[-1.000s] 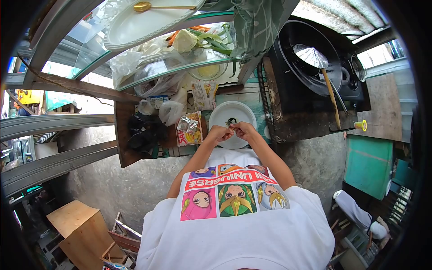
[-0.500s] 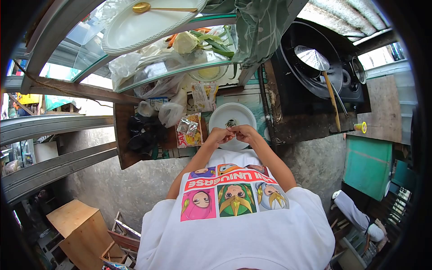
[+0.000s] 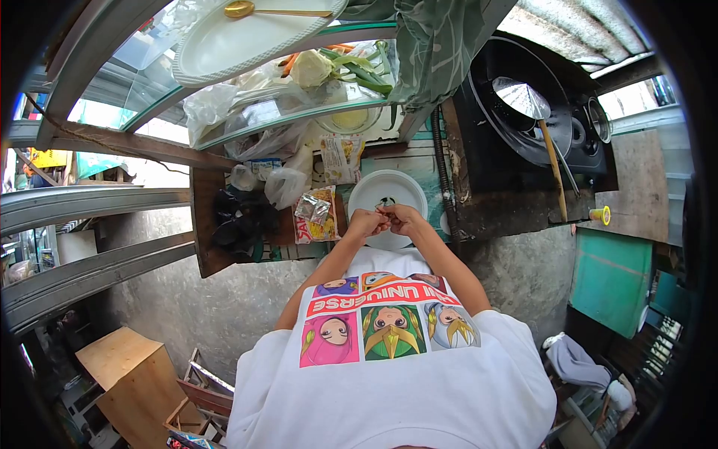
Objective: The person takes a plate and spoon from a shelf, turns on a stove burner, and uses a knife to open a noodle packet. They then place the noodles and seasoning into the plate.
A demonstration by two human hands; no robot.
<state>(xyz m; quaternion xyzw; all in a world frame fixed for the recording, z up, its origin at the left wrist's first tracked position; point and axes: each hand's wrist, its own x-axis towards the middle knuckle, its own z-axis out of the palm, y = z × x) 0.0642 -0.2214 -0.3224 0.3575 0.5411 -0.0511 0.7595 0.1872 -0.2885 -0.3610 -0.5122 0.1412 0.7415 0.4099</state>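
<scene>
My left hand [image 3: 367, 223] and my right hand [image 3: 404, 219] meet over the near half of a white plate [image 3: 387, 182]. Both have their fingers closed in a pinch, tips together, on something too small to make out. Just beyond the fingertips a small dark and pale item [image 3: 384, 202] shows above the plate. Left of the plate lies a red and yellow packet [image 3: 324, 229] with a silver foil sachet [image 3: 312, 209] on it. Behind these is another yellow and white packet [image 3: 342, 159].
Black plastic bag [image 3: 243, 217] at the counter's left, clear bags [image 3: 284, 187] beside it. Glass shelf with vegetables [image 3: 310, 69] above. Stove with a wok [image 3: 497, 112] and wooden-handled ladle [image 3: 553, 161] at right. Another person [image 3: 580, 363] is at the lower right.
My hands stay together over the plate with only a slight shift. The person at the lower right has changed posture. The whole view has moved slightly.
</scene>
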